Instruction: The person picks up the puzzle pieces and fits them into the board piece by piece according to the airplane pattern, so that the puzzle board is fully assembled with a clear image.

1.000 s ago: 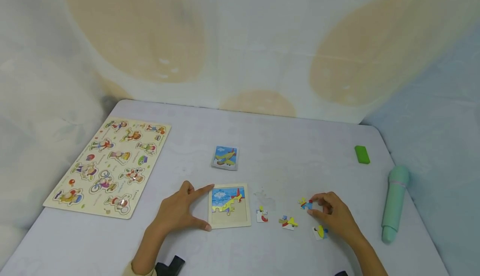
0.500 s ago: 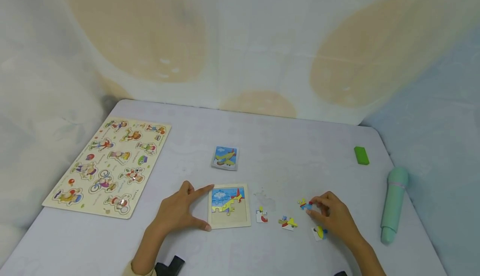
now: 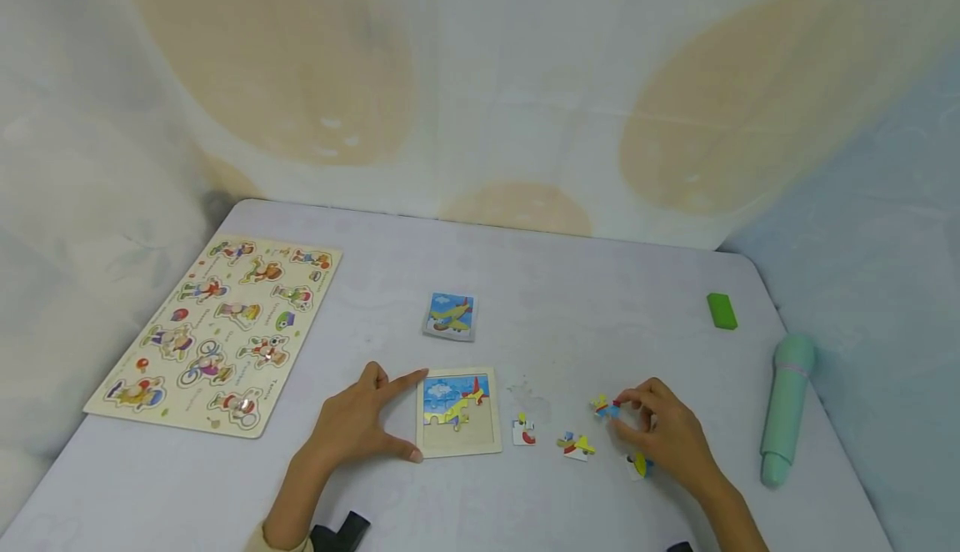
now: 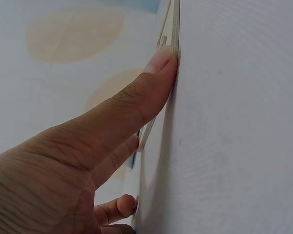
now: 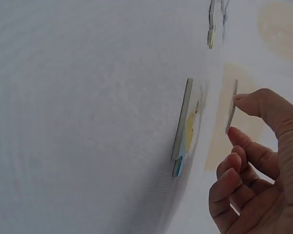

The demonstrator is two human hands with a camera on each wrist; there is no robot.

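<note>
My left hand (image 3: pixel 360 423) steadies the small wooden jigsaw tray (image 3: pixel 465 449) at its left edge. Its index fingertip touches the upper left corner and its thumb the lower left one; the left wrist view shows the thumb (image 4: pixel 132 95) straight against the tray's rim. Joined pieces with blue sky and a yellow plane (image 3: pixel 446 402) fill the tray's upper left part. Thumb and index finger of my right hand (image 3: pixel 663 431) pinch a blue, red and yellow jigsaw piece (image 3: pixel 604 408). In the right wrist view this piece (image 5: pixel 232 105) appears edge-on, apart from the table.
Loose jigsaw pieces lie right of the tray: one white and red (image 3: pixel 524 429), a yellow cluster (image 3: pixel 576 446), another (image 3: pixel 637 466) beneath the right hand. A plane picture card (image 3: pixel 450 316), figure puzzle board (image 3: pixel 225 331), green block (image 3: pixel 722 311) and mint-green tube (image 3: pixel 787 410) surround them.
My right hand has shifted slightly left with the pinched jigsaw piece, now over part of the lower right piece. My left hand and the tray have stayed put.
</note>
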